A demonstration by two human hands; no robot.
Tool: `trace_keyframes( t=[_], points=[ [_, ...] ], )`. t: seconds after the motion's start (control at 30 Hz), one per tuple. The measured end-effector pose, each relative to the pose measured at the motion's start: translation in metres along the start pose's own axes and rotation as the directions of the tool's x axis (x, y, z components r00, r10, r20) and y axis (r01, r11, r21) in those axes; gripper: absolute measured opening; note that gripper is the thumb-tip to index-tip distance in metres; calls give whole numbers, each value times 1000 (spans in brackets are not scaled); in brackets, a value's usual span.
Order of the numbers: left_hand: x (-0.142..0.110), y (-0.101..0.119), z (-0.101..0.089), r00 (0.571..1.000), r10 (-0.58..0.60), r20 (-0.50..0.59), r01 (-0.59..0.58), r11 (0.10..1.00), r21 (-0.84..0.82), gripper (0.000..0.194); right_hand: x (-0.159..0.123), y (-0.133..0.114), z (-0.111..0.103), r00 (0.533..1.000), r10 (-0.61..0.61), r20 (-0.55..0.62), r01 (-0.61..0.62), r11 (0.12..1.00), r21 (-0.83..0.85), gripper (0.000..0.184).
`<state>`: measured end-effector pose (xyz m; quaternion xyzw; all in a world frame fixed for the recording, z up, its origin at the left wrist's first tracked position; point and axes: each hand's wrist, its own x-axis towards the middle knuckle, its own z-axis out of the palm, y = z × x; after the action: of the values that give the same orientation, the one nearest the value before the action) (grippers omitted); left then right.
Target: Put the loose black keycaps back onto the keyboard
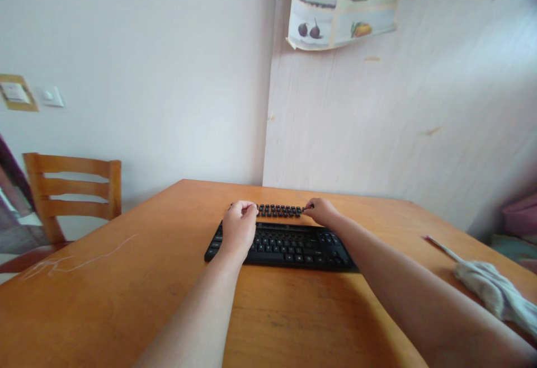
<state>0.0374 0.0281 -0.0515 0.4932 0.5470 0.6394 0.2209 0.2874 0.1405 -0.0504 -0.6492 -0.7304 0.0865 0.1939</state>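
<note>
A black keyboard [289, 243] lies on the wooden table, with bare sockets showing along its upper part and right side. Beyond its far edge, loose black keycaps [279, 211] stand in rows on the tabletop. My left hand [240, 225] is over the keyboard's left part, its fingers curled closed; whatever is in them, if anything, is hidden. At the right end of the rows, my right hand [322, 212] pinches a small dark keycap between thumb and fingers, close to the table. My left hand and wrist cover some of the keys.
On the right of the table [168, 312] lie a grey cloth [489, 287] and a thin stick [444, 249]. White threads [84, 262] are on the left. A wooden chair [75, 189] stands past the left edge, and a wall rises behind the table.
</note>
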Motion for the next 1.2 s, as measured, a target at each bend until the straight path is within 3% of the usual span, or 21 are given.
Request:
trace_keyframes(
  t=[0.23,0.67,0.97,1.2],
  points=[
    [0,1,-1,1000,3,-2,-3,1000,-19,24,0,7,3,995,-34,89,42,995,-86,13],
    [-1,1,-1,1000,-13,2,13,1000,-20,25,1,5,7,994,-31,108,44,992,-121,16],
    [-2,2,-1,1000,-7,3,7,1000,-23,25,-4,4,6,996,-33,78,37,998,-60,13],
    [-3,5,-1,1000,-15,3,15,999,-33,23,-10,-5,-6,1000,-13,-14,14,996,90,13]
  ],
)
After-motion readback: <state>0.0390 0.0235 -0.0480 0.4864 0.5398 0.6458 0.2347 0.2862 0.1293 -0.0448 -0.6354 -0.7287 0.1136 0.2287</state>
